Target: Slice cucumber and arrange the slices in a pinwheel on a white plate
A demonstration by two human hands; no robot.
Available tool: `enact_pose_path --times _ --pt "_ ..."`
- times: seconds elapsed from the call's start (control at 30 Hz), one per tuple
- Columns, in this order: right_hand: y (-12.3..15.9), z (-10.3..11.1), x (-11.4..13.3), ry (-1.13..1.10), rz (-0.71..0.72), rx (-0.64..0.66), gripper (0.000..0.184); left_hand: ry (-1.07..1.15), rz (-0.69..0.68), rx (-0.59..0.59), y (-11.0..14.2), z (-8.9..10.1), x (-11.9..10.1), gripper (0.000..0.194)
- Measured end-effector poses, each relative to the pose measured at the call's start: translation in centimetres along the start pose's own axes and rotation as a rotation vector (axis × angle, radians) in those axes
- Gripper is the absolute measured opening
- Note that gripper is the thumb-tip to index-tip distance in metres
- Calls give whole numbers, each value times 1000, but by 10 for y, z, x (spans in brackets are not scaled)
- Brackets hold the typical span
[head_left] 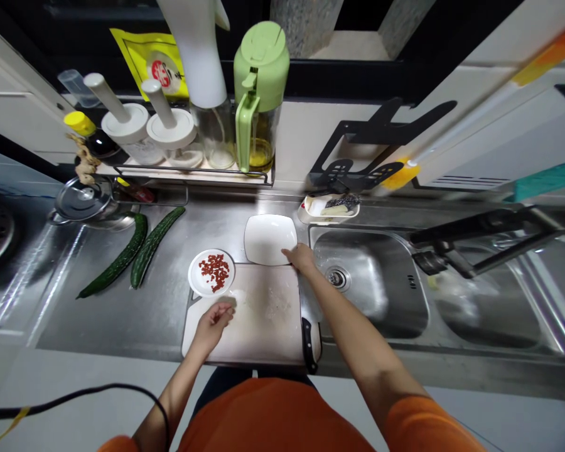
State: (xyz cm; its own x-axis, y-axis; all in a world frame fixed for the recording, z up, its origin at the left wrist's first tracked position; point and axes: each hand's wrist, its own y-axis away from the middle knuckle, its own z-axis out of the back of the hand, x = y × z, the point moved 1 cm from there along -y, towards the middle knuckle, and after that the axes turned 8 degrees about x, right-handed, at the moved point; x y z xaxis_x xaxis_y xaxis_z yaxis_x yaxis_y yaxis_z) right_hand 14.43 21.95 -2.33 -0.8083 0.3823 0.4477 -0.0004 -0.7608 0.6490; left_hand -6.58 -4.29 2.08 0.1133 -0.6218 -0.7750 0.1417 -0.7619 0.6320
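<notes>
My right hand point(303, 257) grips the near right corner of a white rounded-square plate point(268, 237), its fingertips on the rim. The plate bears nothing and sits just behind the cutting board point(258, 326). My left hand point(215, 319) hovers over the board's left part, fingers loosely curled, with nothing visible in them. Beyond it, a small round white plate point(193, 280) of chopped red pieces point(215, 272) overlaps the board's far left corner. A black-handled knife point(307, 342) lies along the board's right side.
Two cucumbers point(157, 243) lie on the steel counter at left, near a lidded pot point(83, 198). A rack point(193, 174) holds seasoning jars and a green-topped oil jug point(260, 94). At right are a steel sink point(371, 276), black faucet point(480, 242) and a small tray point(332, 208).
</notes>
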Motion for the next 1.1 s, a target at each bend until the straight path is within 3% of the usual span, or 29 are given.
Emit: enact_pose_path --times 0.17,0.27,0.37,0.53,0.63,0.73,0.9,1.1 --pt "15 7 8 21 7 -50 52 -68 -90 -183 9 24 9 48" --pt "36 12 4 109 83 -102 55 -344 -114 -390 21 41 18 42" --pt "74 8 -17 247 155 -129 46 -602 -154 -474 31 50 29 43" --pt "148 -24 -82 428 160 -54 41 -720 -302 -421 26 42 40 44" --pt "176 -46 -114 444 214 -64 38 -764 -319 -379 16 37 43 41" --pt "184 -61 -130 432 294 -142 37 -773 -302 -343 9 38 46 36" --pt "179 -68 -137 362 266 -183 33 -680 -298 -283 6 29 40 34" --pt "182 -63 -140 228 177 -260 31 -651 -442 -53 -8 -34 16 30"
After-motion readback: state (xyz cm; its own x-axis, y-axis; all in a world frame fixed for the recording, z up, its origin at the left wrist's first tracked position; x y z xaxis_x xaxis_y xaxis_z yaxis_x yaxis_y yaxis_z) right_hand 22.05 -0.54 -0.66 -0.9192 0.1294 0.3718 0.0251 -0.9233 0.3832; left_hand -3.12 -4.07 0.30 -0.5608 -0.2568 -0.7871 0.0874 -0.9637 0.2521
